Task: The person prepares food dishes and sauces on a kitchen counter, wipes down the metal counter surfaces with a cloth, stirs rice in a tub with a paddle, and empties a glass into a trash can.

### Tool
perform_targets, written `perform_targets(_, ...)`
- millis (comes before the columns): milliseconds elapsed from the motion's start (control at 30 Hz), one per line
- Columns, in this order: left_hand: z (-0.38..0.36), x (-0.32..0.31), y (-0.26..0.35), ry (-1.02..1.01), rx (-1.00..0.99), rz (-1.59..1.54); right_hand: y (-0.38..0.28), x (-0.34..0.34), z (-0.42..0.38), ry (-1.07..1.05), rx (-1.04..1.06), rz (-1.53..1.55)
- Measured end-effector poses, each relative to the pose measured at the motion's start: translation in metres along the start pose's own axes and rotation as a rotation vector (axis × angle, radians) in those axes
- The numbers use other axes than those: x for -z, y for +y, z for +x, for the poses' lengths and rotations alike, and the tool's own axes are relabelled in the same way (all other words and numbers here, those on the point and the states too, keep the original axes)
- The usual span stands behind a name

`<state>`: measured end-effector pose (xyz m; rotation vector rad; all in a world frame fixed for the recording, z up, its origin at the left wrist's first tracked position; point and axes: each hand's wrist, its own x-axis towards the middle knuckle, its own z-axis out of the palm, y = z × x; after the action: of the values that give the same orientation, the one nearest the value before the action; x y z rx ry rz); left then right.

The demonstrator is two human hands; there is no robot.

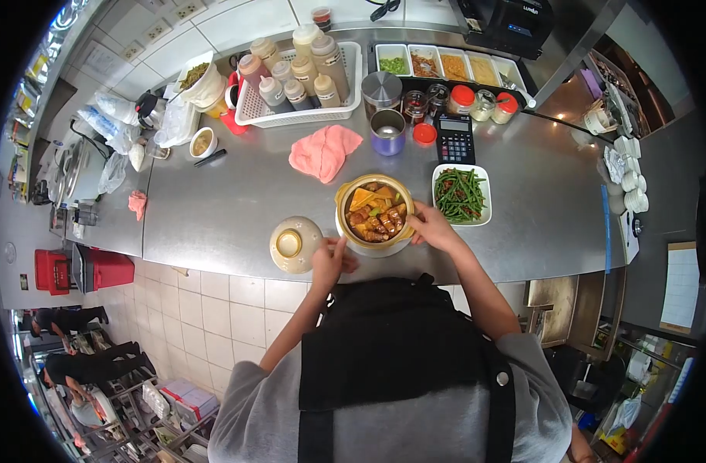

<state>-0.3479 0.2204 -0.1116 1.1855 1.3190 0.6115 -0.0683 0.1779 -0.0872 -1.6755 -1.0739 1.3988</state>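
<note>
A clay pot (342, 202) with meat and vegetables in brown sauce stands near the counter's front edge, on a pale round plate (391, 250). My right hand (434, 228) is closed on the pot's right side, at its handle. Between the pot and a speckled clay lid (281, 251) is my left hand (330, 262), thumb and fingers apart, fingertips close to the plate's rim. The lid lies knob up at the left. A square white dish of green beans (460, 194) sits just beyond my right hand.
Behind the pot lie a pink cloth (326, 152), a purple metal cup (387, 133) and a calculator (455, 139). Squeeze bottles fill a white basket (299, 114). Farther back are red-lidded jars (461, 99) and a topping tray (448, 68). Other people (90, 370) stand at the far left.
</note>
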Motion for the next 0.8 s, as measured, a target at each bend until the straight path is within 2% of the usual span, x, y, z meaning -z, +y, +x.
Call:
perform_targets(33,-0.013,0.009,0.012,0.078,-0.128,0.212,-0.007,0.002,-0.012,0.015,-0.031,0.043)
perform_targets(100,-0.028,0.034,0.038,0.364,-0.478,0.656,0.0,0.007,-0.02,0.065,-0.084,0.076)
perform_targets(133,-0.026,0.049,0.04,0.454,-0.565,0.959,0.004,0.007,-0.025,0.113,-0.141,0.109)
perform_targets(200,-0.03,0.058,0.048,0.539,-0.529,1.18,0.02,0.0,-0.029,0.153,-0.09,0.066)
perform_targets(233,-0.027,0.062,0.043,0.541,-0.532,1.178,0.026,-0.003,-0.028,0.198,-0.034,0.021)
perform_targets(267,-0.022,0.066,0.033,0.462,-0.444,1.146,0.031,-0.006,-0.025,0.201,-0.03,0.021)
perform_targets(300,-0.017,0.07,0.025,0.383,-0.356,1.115,0.033,-0.013,-0.023,0.235,0.011,-0.082)
perform_targets(367,-0.012,0.079,0.018,0.379,-0.352,1.079,0.058,-0.026,-0.015,0.346,0.174,-0.315)
perform_targets(533,-0.002,0.094,0.017,0.313,-0.367,0.987,0.045,-0.043,-0.02,0.357,0.173,-0.246)
perform_targets(600,0.003,0.096,0.019,0.3,-0.407,0.988,0.038,-0.042,-0.024,0.277,0.06,-0.055)
perform_targets(733,0.002,0.092,0.026,0.294,-0.435,1.004,0.043,-0.04,-0.024,0.282,0.102,-0.074)
perform_targets(800,-0.001,0.087,0.033,0.377,-0.482,0.957,0.046,-0.041,-0.024,0.292,0.129,-0.051)
